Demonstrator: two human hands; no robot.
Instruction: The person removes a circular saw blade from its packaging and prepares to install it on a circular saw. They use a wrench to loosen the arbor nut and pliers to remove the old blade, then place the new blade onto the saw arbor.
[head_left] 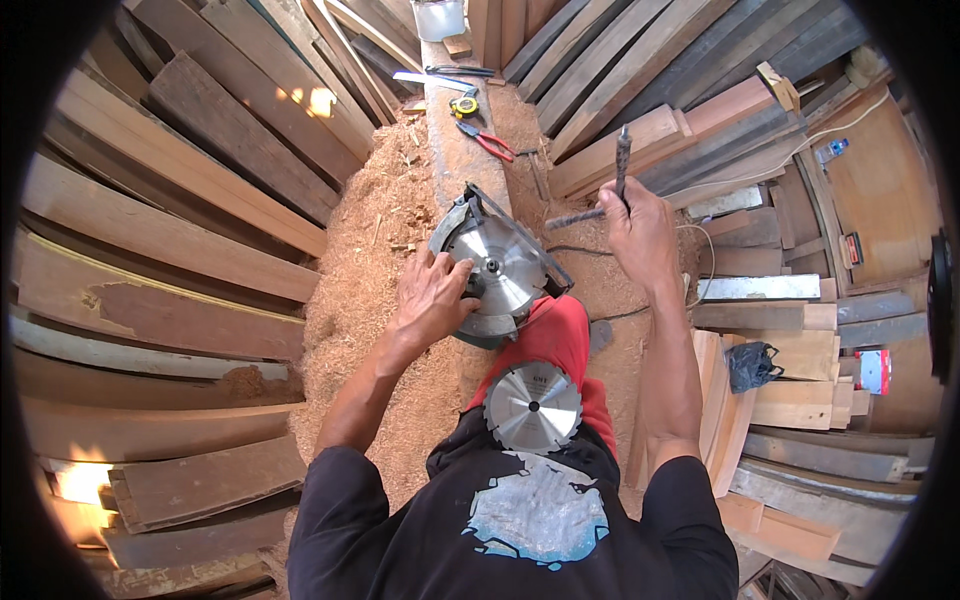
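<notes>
A circular saw [515,262] lies with its toothed blade facing up, beside my red-clothed knee. My left hand [432,292] grips its left side, fingers bent over the blade and guard, thumb near the lower edge. Raised to the right of the saw, my right hand [640,228] is closed around a dark, ribbed metal rod [623,158] that appears bent. One end points up and the other reaches left toward the saw. A second saw blade [533,408], round and silver with a dark centre hole, rests on my lap.
On the narrow plank [450,165] ahead are red-handled pliers [486,142], a yellow tape measure [464,106] and a white container [438,18]. Sawdust [365,265] covers the ground. Stacked boards [170,225] line both sides. A black plastic bag [752,367] sits on boards at right.
</notes>
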